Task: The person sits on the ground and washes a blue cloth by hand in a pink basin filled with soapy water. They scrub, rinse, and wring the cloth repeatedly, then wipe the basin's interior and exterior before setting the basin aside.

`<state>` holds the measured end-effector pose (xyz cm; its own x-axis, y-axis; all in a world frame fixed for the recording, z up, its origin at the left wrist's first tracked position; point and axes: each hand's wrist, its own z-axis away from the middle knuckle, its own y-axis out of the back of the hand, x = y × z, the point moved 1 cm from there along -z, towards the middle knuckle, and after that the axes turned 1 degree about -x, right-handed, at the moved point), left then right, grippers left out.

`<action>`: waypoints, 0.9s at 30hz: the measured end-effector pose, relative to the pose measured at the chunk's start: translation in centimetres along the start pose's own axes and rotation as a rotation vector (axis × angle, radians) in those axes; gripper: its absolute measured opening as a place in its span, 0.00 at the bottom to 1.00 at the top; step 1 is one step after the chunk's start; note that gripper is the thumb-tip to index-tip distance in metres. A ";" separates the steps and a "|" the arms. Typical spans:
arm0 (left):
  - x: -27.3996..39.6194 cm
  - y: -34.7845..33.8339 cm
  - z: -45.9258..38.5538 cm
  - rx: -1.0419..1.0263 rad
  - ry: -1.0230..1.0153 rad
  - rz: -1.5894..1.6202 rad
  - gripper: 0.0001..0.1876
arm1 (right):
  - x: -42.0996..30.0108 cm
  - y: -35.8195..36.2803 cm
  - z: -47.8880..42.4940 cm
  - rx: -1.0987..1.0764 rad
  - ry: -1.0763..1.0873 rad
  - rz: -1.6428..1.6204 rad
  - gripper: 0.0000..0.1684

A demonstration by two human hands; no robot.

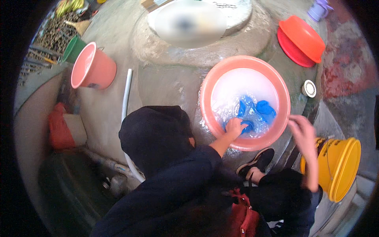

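My left hand [235,126] reaches over the near left rim of a round pink plastic basin [245,145]. Its fingers are closed on a wet blue cloth [249,126]. More of the blue cloth shows farther right in the cloudy, sudsy water [242,80]; how much lies under the surface is hidden. My right hand [303,133], slightly blurred, is raised just outside the basin's right rim. Its fingers are bent and apart, with nothing seen in them. Whether the fingertips touch the rim, I cannot tell.
A yellow lidded bucket [340,169] stands by my right arm. Red basins [302,38] and a white round drain fitting [309,88] lie beyond. At left are a pink bucket [100,69] and a pale pipe [127,91]. A blurred patch covers part of the raised slab [237,17].
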<state>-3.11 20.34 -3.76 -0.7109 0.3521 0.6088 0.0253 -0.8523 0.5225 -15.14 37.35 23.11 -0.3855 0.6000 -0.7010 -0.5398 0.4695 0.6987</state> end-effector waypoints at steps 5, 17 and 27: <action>0.4 -0.5 0.3 0.367 0.148 0.099 0.24 | 15.1 -15.4 -8.9 -0.268 -0.027 0.188 0.38; -2.8 -2.9 -4.6 0.179 0.506 1.399 0.40 | 24.7 -30.7 -8.3 0.066 -0.367 0.373 0.37; -0.7 0.3 -5.3 -0.378 0.229 1.957 0.27 | 1.1 -21.4 -3.1 -0.037 -0.143 -0.543 0.17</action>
<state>-6.31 17.81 -7.16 0.0292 -0.9996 0.0021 0.6313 0.0168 -0.7754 -6.30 25.97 6.92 0.0593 0.3613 -0.9306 -0.6594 0.7140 0.2352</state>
